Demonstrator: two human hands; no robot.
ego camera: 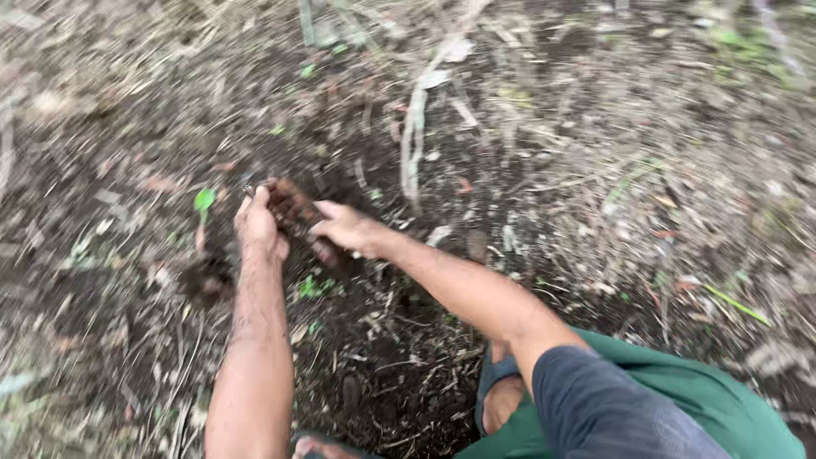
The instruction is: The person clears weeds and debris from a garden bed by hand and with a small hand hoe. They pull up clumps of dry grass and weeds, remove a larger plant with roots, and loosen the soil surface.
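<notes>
My left hand (259, 228) and my right hand (350, 228) both grip a brown, soil-caked root-like piece (297, 217) just above the dark earth. The left hand holds its upper left end, the right hand wraps its lower right part. The picture is blurred, so the piece's exact form is hard to tell. Loose dark soil (374, 340) lies below my hands.
Dry twigs, leaves and pale stalks (416, 127) litter the ground. A small green seedling (204, 202) stands left of my hands. My foot in a sandal (501, 395) and my green trouser leg (680, 391) are at lower right.
</notes>
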